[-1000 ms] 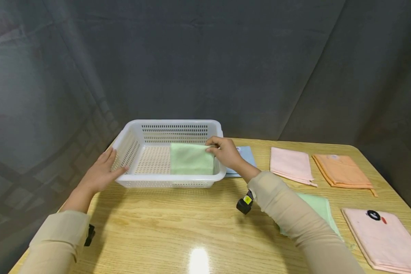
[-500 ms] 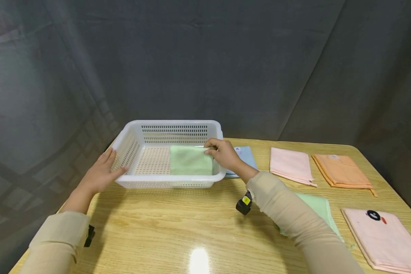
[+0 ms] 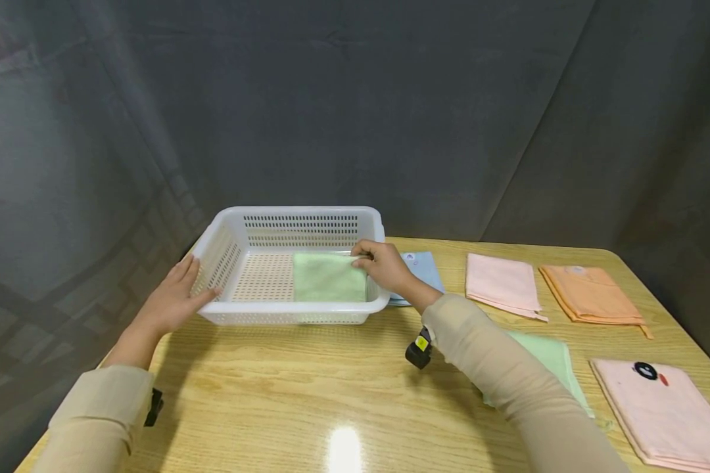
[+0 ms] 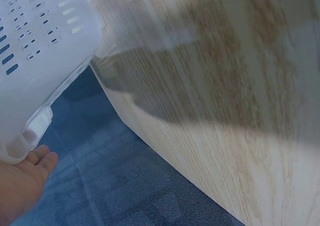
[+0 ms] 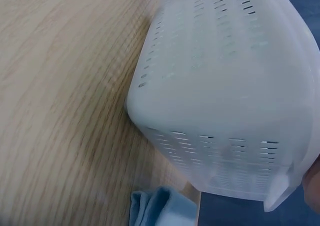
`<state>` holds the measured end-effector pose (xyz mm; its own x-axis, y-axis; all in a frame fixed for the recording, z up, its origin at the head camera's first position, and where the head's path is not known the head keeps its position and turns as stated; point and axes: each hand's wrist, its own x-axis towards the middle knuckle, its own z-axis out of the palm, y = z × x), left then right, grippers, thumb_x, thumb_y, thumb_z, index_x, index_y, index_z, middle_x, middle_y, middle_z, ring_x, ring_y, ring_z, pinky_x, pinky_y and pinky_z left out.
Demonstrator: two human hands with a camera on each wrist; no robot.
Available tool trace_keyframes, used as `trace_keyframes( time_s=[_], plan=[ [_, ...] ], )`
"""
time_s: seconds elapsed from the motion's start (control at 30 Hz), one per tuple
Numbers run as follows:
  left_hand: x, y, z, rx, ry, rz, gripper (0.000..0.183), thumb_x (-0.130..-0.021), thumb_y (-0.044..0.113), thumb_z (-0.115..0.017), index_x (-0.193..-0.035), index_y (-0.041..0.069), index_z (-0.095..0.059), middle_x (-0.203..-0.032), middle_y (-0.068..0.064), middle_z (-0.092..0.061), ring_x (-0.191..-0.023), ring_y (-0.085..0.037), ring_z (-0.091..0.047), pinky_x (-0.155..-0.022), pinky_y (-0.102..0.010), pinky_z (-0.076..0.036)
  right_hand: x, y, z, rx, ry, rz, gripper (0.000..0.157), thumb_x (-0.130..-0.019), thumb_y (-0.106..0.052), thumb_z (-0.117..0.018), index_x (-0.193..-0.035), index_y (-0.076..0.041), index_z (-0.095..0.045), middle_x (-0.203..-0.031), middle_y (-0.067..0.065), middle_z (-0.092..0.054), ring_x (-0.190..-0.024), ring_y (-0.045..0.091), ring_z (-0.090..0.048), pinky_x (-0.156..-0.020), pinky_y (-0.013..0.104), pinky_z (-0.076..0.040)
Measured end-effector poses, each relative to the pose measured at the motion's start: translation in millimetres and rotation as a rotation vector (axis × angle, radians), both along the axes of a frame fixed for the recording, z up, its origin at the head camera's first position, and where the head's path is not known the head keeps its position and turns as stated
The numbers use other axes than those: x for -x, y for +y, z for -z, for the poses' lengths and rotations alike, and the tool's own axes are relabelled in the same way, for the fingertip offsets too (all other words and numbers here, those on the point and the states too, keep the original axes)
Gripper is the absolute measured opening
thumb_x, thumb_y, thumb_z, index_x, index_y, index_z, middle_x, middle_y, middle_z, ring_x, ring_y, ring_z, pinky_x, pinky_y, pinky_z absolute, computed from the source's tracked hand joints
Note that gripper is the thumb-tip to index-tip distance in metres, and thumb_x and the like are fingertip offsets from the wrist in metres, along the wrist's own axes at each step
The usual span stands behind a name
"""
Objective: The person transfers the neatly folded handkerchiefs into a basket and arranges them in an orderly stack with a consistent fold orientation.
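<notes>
The green cloth [image 3: 328, 279] is pinched near its far right corner by the right hand [image 3: 384, 265], seemingly to hold it flat in the right end of the basket [image 3: 296, 307], whose left rim is touched by the left hand [image 3: 174, 295], thumb and fingers apart, apparently for steadiness. Right of the basket, the blue cloth [image 3: 428, 267] is partly hidden by the right hand, and a second green cloth [image 3: 551, 358] by the sleeve [image 3: 497, 368].

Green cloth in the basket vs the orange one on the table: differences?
The green cloth lies inside the basket; the orange cloth lies on the table. The right hand pinches the green cloth; neither hand touches the orange cloth. Both look roughly rectangular.
</notes>
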<state>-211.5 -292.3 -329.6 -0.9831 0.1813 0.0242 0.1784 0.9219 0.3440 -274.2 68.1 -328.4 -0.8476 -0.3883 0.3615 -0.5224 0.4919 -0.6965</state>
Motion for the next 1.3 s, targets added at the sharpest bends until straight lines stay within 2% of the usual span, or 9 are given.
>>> trace_keyframes(
  time_s=[0.17, 0.4, 0.57, 0.93, 1.1, 1.3],
  plan=[
    [-0.7, 0.4, -0.7, -0.002, -0.001, 0.002, 0.082, -0.088, 0.049, -0.035, -0.134, -0.007, 0.002, -0.14, -0.024, 0.007, -0.125, -0.04, 0.007, -0.092, -0.06, -0.008, 3.2, -1.5, -0.6, -0.034, 0.011, -0.003, 0.006, -0.08, -0.009, -0.059, -0.086, -0.006, -0.062, -0.083, 0.004, -0.061, -0.068, 0.013, -0.052, -0.059, 0.026, -0.043],
    [-1.0, 0.6, -1.4, 0.002, 0.0, 0.007, 0.082, -0.088, 0.049, -0.034, -0.134, -0.008, 0.002, -0.14, -0.024, 0.006, -0.125, -0.04, 0.007, -0.093, -0.06, -0.007, 8.9, -3.8, -0.4, -0.063, -0.019, 0.007, 0.008, -0.08, -0.009, -0.06, -0.087, -0.006, -0.062, -0.085, 0.005, -0.062, -0.075, 0.014, -0.056, -0.063, 0.025, -0.046],
    [-1.3, 0.7, -1.0, 0.006, 0.001, 0.009, 0.082, -0.088, 0.049, -0.034, -0.134, -0.009, 0.001, -0.139, -0.025, 0.007, -0.125, -0.04, 0.007, -0.093, -0.059, -0.008, 14.0, -5.4, 0.2, -0.09, 0.005, -0.009, 0.008, -0.079, -0.008, -0.061, -0.087, -0.005, -0.063, -0.089, 0.007, -0.062, -0.08, 0.017, -0.057, -0.067, 0.026, -0.046],
    [-0.6, -0.3, -1.6, 0.007, -0.004, 0.004, 0.082, -0.088, 0.049, -0.035, -0.134, -0.008, 0.002, -0.14, -0.024, 0.007, -0.125, -0.04, 0.006, -0.092, -0.059, -0.008, 24.8, -10.0, -0.8, -0.253, 0.058, -0.039, 0.015, -0.08, -0.008, -0.06, -0.094, -0.005, -0.062, -0.097, 0.007, -0.061, -0.092, 0.019, -0.057, -0.077, 0.028, -0.045],
    [-0.7, -0.3, -0.4, 0.0, -0.007, 0.009, 0.082, -0.088, 0.049, -0.034, -0.134, -0.008, 0.002, -0.14, -0.024, 0.007, -0.125, -0.04, 0.006, -0.092, -0.06, -0.008, 30.6, -13.1, -0.3, -0.309, 0.062, -0.076, 0.014, -0.08, -0.007, -0.06, -0.093, -0.006, -0.062, -0.097, 0.007, -0.061, -0.094, 0.02, -0.056, -0.078, 0.027, -0.044],
    [-0.2, -1.9, 2.0, 0.004, 0.009, 0.003, 0.082, -0.088, 0.05, -0.034, -0.134, -0.007, 0.001, -0.14, -0.023, 0.007, -0.125, -0.04, 0.006, -0.092, -0.06, -0.009, 36.2, -19.0, -1.9, -0.409, 0.084, -0.071, 0.014, -0.079, -0.006, -0.061, -0.092, -0.006, -0.063, -0.097, 0.006, -0.062, -0.093, 0.019, -0.056, -0.079, 0.028, -0.043]
  ],
)
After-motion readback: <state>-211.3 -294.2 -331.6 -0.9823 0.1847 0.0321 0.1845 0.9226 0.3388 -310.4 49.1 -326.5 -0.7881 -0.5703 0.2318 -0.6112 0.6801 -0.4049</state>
